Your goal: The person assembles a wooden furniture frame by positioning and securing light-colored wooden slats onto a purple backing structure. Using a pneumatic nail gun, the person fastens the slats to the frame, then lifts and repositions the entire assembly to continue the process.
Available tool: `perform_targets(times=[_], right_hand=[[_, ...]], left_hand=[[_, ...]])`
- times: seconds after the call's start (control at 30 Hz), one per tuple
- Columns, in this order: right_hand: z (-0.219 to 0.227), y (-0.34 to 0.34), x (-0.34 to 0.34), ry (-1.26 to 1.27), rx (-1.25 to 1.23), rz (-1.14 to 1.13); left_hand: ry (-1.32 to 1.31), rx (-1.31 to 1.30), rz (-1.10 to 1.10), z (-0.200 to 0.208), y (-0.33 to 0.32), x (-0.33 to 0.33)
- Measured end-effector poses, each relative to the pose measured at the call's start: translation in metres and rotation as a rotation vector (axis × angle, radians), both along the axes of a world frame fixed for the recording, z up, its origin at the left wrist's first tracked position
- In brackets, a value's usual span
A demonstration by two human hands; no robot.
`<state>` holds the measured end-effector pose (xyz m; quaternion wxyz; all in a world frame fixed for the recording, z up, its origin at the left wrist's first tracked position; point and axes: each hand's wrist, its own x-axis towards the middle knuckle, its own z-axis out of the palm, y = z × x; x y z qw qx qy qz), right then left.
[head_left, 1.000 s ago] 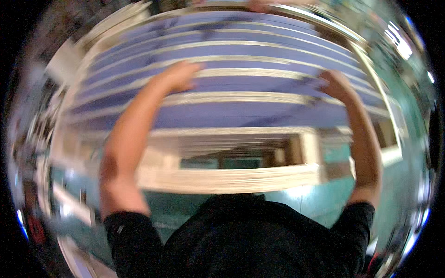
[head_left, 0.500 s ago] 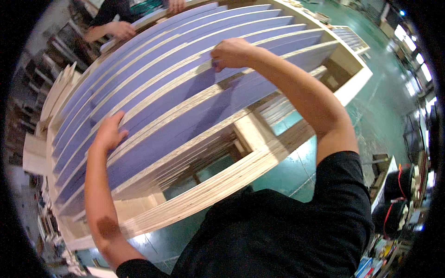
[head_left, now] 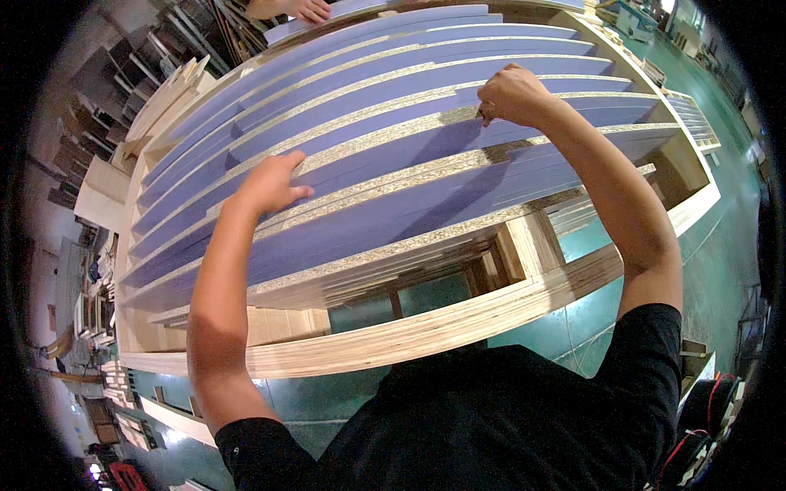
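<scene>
Several chipboard panels with purple-blue faces [head_left: 352, 217] stand on edge in rows inside a large pale wooden frame [head_left: 426, 331]. My left hand [head_left: 274, 182] straddles the top edge of one panel near the left, thumb on its near side and fingers on its far side. Farther right, my right hand [head_left: 514, 94] is bent over the top edge of a chipboard panel [head_left: 442, 121], fingers closed on it. The fingertips of both hands are partly hidden. Dark shadows of my arm fall across the panel faces.
A co-worker's hand [head_left: 307, 10] rests at the far edge of the frame. Stacked boards [head_left: 172, 106] stand at the left. A slatted wooden frame [head_left: 694, 123] lies beyond the right end. Green floor [head_left: 315, 401] shows below the near beam.
My view has turned, so the frame and both hands sit farther right in the picture. Both hands stay at the panels' edges. Only one of the co-worker's hands shows now.
</scene>
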<state>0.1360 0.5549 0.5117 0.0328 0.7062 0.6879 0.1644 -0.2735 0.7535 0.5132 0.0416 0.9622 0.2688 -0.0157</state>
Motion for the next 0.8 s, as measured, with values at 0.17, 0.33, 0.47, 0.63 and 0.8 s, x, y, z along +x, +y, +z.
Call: perform_targets(times=[0.17,0.33,0.47,0.63,0.8], right_hand=[[-0.004,-0.002,0.004,0.034,0.050,0.000],[-0.008,0.004,0.011,0.040,-0.013,-0.040],[-0.005,0.004,0.009,-0.005,0.019,0.022],[0.002,0.001,-0.004,0.022,-0.033,-0.027],[0.006,-0.010,-0.010,0.052,-0.091,-0.102]], left_hand=[[0.071,0.017,0.031,0.002,0.003,0.004],[0.078,0.034,0.036,0.006,0.002,0.011],[0.080,0.030,0.004,0.002,0.006,0.007],[0.084,0.034,0.007,0.001,0.008,0.003],[0.075,0.063,-0.016,0.002,0.006,0.011]])
